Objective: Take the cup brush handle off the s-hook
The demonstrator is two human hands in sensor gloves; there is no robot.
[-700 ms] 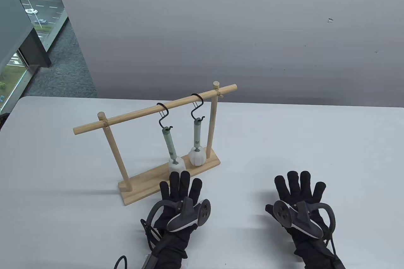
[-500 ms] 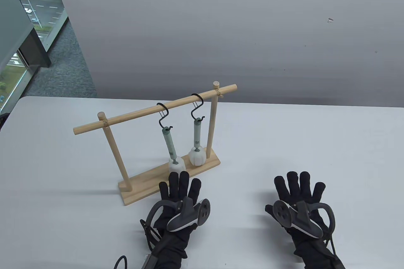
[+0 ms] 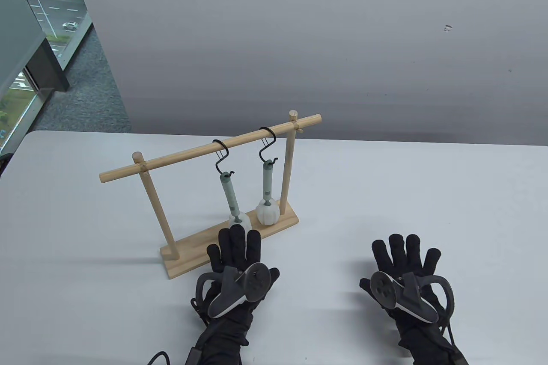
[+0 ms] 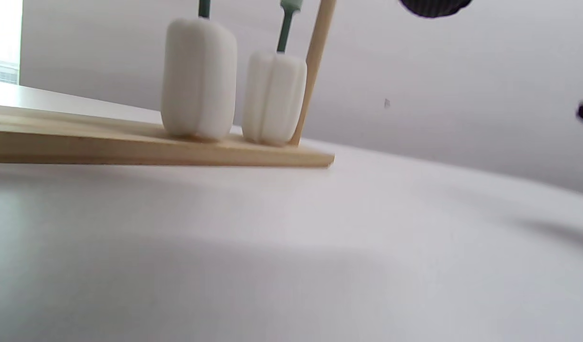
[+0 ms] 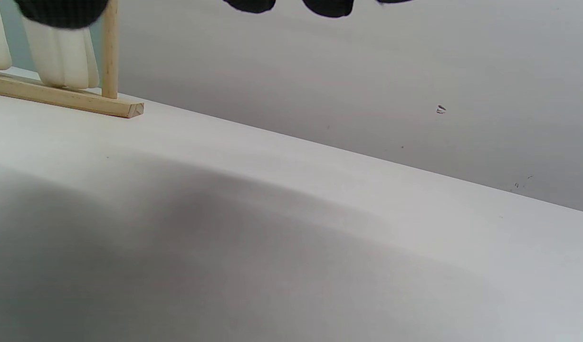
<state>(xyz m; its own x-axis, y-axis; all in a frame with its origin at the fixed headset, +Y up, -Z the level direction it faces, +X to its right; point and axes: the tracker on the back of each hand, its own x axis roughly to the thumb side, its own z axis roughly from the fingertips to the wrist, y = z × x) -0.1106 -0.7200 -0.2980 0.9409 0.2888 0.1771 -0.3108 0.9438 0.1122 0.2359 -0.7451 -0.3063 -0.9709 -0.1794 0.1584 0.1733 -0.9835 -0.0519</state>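
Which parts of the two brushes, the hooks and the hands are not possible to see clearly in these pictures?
- Left brush: table view, the left hand covers the lower sponge head.
- Both S-hooks: wrist views, cut off by the top edge.
- Hook-to-handle loops: table view, too small to tell how they catch.
- Right hand: its wrist view shows only blurred fingertips at the top edge.
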